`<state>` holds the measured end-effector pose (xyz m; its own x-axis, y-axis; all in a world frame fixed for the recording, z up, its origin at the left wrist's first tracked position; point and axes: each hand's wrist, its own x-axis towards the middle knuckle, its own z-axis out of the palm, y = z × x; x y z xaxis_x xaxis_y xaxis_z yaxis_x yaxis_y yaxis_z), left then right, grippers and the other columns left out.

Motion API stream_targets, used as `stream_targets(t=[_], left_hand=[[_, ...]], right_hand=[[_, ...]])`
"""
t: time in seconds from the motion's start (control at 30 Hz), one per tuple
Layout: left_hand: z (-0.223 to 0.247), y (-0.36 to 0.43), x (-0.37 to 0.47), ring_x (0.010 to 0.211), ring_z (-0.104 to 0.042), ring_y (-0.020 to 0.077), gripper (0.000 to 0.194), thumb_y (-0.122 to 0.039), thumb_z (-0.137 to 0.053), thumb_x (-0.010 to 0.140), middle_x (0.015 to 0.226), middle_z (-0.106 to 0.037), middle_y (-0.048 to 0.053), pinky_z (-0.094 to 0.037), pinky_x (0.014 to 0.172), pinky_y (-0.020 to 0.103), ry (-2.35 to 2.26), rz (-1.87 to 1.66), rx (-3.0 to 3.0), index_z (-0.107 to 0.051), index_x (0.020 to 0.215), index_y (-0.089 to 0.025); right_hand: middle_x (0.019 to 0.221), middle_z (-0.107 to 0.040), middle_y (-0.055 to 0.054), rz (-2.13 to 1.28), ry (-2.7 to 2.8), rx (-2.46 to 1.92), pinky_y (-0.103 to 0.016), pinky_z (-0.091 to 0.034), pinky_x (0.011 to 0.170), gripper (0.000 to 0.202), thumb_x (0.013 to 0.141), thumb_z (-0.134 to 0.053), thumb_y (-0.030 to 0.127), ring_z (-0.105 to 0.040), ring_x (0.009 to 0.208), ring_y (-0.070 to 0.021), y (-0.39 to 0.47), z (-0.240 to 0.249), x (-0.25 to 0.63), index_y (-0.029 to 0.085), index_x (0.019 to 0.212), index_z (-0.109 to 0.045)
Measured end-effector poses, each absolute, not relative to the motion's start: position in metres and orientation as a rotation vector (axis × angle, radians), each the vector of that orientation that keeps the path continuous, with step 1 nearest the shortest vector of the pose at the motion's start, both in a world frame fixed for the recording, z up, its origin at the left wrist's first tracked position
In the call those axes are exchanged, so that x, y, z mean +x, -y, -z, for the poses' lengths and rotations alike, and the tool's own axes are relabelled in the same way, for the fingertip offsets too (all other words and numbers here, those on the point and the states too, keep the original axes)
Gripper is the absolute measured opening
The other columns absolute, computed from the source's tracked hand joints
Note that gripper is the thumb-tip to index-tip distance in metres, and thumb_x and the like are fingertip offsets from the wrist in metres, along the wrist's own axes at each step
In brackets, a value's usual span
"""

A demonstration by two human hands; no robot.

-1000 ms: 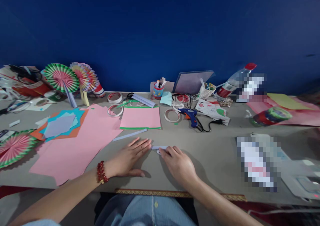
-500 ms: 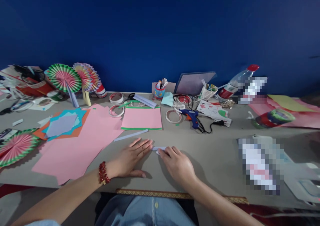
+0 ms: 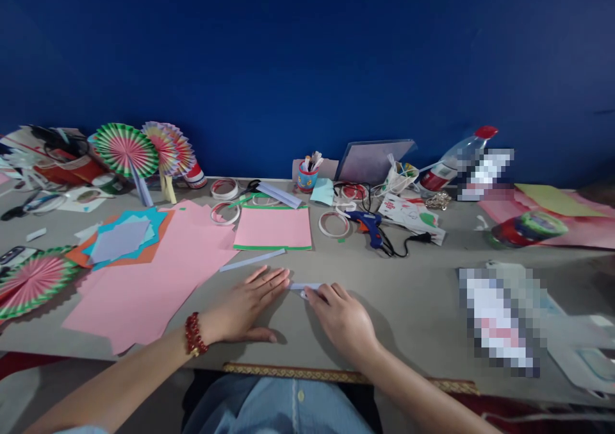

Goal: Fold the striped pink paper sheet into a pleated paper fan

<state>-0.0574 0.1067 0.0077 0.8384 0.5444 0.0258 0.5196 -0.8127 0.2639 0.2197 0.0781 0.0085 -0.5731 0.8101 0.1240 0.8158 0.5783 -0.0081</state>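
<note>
Left hand: the left hand [image 3: 247, 306] lies palm down at lower centre, fingers reaching up and right, thumb spread low; it grasps nothing, and its fingertips meet the left end of the narrow lilac strip [image 3: 296, 286].
Right hand: the right hand [image 3: 342, 322] comes in from the lower right, fingers curled in a pinch round the small white item [image 3: 303, 295], at the strip's right part; the fingers hide most of what they hold.
Narrow lilac strip: flat at centre, between the two hands, its right end covered.
Loose lilac strip: the loose lilac strip [image 3: 252, 260] lies slanted just above the left hand, apart from it.
Green-edged pink sheet: the green-edged pink sheet [image 3: 273, 227] lies above the loose strip, with tape rolls [image 3: 334, 224] near its sides.
Glue gun: the blue glue gun [image 3: 369, 225] lies up and right of the right hand, well apart.
Left side: large pink paper [image 3: 139, 293] spreads left of the left hand.
Room: grey surface stretches from the right hand to the pixelated patch [image 3: 500, 322] at right.
Front edge: the worktop [image 3: 408, 293] ends just below the hands, along a patterned trim [image 3: 298, 373].
</note>
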Motion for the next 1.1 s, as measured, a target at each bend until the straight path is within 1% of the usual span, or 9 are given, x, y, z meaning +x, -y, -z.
stream_targets(t=[0.13, 0.27, 0.4, 0.57, 0.7, 0.83, 0.97, 1.1], left_hand=[[-0.005, -0.105, -0.058, 0.153, -0.019, 0.0312, 0.105, -0.075, -0.048, 0.089, 0.166, -0.018, 0.015, -0.010, 0.126, 0.050, -0.818, -0.126, 2.800, 0.002, 0.162, -0.018], [-0.006, -0.106, -0.057, 0.153, -0.020, 0.0313, 0.105, -0.076, -0.047, 0.089, 0.166, -0.019, 0.015, -0.011, 0.126, 0.050, -0.817, -0.123, 2.804, 0.001, 0.162, -0.017], [-0.007, -0.105, -0.057, 0.154, -0.018, 0.0309, 0.105, -0.077, -0.044, 0.089, 0.166, -0.017, 0.015, -0.009, 0.126, 0.050, -0.819, -0.083, 2.800, 0.002, 0.162, -0.016], [-0.006, -0.105, -0.056, 0.154, -0.017, 0.0309, 0.103, -0.077, -0.043, 0.090, 0.167, -0.015, 0.014, -0.008, 0.126, 0.050, -0.835, -0.074, 2.802, 0.001, 0.162, -0.017], [-0.007, -0.106, -0.057, 0.154, -0.018, 0.0302, 0.104, -0.077, -0.044, 0.090, 0.167, -0.017, 0.013, -0.009, 0.126, 0.049, -0.821, -0.080, 2.784, 0.001, 0.162, -0.018], [-0.009, -0.104, -0.063, 0.154, -0.016, 0.0287, 0.102, -0.074, -0.046, 0.091, 0.167, -0.015, 0.013, -0.013, 0.127, 0.048, -0.866, -0.118, 2.761, 0.002, 0.162, -0.019], [-0.008, -0.101, -0.067, 0.154, -0.018, 0.0298, 0.100, -0.074, -0.046, 0.091, 0.167, -0.017, 0.012, -0.012, 0.126, 0.050, -0.902, -0.102, 2.767, 0.002, 0.162, -0.021], [-0.006, -0.099, -0.068, 0.153, -0.020, 0.0308, 0.102, -0.075, -0.046, 0.090, 0.166, -0.017, 0.014, -0.012, 0.126, 0.051, -0.896, -0.101, 2.792, 0.002, 0.162, -0.020]], right_hand=[[0.102, -0.068, -0.006, 0.031, 2.716, -1.432, -0.030, -0.044, 0.067, 0.033, 0.097, -0.062, 0.021, -0.058, 0.089, -0.0210, -0.080, -0.012, 0.215, 0.024, 0.129, -0.063], [0.102, -0.068, -0.007, 0.006, 2.729, -1.434, -0.030, -0.044, 0.067, 0.035, 0.097, -0.062, 0.020, -0.059, 0.090, -0.0213, -0.079, -0.013, 0.212, 0.023, 0.131, -0.062], [0.102, -0.068, -0.007, -0.006, 2.720, -1.424, -0.030, -0.046, 0.070, 0.034, 0.096, -0.062, 0.019, -0.059, 0.091, -0.0214, -0.077, -0.012, 0.213, 0.022, 0.130, -0.062], [0.104, -0.068, -0.007, -0.014, 2.758, -1.428, -0.030, -0.047, 0.069, 0.036, 0.097, -0.061, 0.020, -0.060, 0.092, -0.0217, -0.078, -0.012, 0.211, 0.023, 0.132, -0.061], [0.104, -0.068, -0.007, -0.005, 2.766, -1.432, -0.029, -0.047, 0.069, 0.036, 0.097, -0.061, 0.019, -0.060, 0.092, -0.0214, -0.077, -0.013, 0.209, 0.023, 0.133, -0.061], [0.103, -0.068, -0.007, -0.014, 2.744, -1.435, -0.029, -0.046, 0.068, 0.035, 0.096, -0.062, 0.020, -0.059, 0.091, -0.0213, -0.076, -0.015, 0.212, 0.023, 0.131, -0.062], [0.101, -0.068, -0.007, -0.011, 2.699, -1.429, -0.029, -0.045, 0.069, 0.032, 0.096, -0.061, 0.019, -0.059, 0.091, -0.0207, -0.077, -0.014, 0.213, 0.023, 0.128, -0.063], [0.103, -0.068, -0.007, -0.014, 2.705, -1.444, -0.030, -0.044, 0.069, 0.032, 0.098, -0.059, 0.019, -0.060, 0.090, -0.0208, -0.080, -0.014, 0.208, 0.024, 0.130, -0.063]])
